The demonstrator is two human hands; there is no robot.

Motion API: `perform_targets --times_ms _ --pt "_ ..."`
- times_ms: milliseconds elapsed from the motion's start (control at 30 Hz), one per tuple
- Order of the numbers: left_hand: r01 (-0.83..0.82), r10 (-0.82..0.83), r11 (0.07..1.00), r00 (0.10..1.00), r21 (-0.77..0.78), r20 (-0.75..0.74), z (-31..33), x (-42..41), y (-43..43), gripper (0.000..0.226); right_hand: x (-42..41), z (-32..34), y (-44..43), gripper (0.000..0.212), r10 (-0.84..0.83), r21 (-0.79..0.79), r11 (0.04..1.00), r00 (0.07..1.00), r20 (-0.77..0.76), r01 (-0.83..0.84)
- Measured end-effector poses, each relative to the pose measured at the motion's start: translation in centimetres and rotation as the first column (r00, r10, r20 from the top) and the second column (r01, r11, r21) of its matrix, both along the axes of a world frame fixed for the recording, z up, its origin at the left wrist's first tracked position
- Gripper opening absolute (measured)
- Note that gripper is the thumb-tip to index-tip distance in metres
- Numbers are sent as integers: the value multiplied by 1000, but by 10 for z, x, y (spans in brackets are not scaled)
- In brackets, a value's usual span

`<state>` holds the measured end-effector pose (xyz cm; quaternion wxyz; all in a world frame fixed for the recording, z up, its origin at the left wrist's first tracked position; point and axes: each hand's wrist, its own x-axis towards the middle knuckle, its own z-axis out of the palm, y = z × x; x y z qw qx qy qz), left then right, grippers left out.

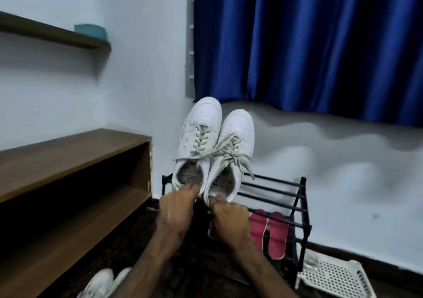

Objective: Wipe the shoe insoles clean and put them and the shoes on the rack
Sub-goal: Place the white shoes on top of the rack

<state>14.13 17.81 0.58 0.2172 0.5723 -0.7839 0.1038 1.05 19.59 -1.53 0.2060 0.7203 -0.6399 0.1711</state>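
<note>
Two white laced sneakers are held side by side in the air above the black wire shoe rack (295,206). My left hand (175,210) pinches the heel rim of the left sneaker (199,137). My right hand (229,220) pinches the heel rim of the right sneaker (235,146). Both shoes point away from me, toes raised toward the wall. Two pink insoles (271,233) lie on a lower tier of the rack, under the top bars.
A brown wooden shelf unit (68,160) stands to the left of the rack. A white perforated plastic basket (336,279) lies on the floor at bottom right. Another pair of white shoes (100,281) sits at the bottom left. A blue curtain (309,41) hangs behind.
</note>
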Motion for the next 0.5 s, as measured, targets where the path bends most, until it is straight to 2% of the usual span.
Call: perform_targets --times_ms 133,267,333,500 --pt "48 -43 997 996 -58 80 57 -37 -14 26 -40 49 -10 43 -72 -61 996 993 -96 66" --pt "137 -134 989 990 -61 51 83 -74 -34 18 -81 82 -13 37 -151 -83 987 979 -138 140" --pt "183 -179 981 982 -68 53 83 -97 -46 9 -105 82 -17 26 -123 -68 991 981 -150 114" --pt "247 -244 969 957 1 160 48 -143 -79 4 -147 57 -37 13 -119 46 991 991 -67 122"
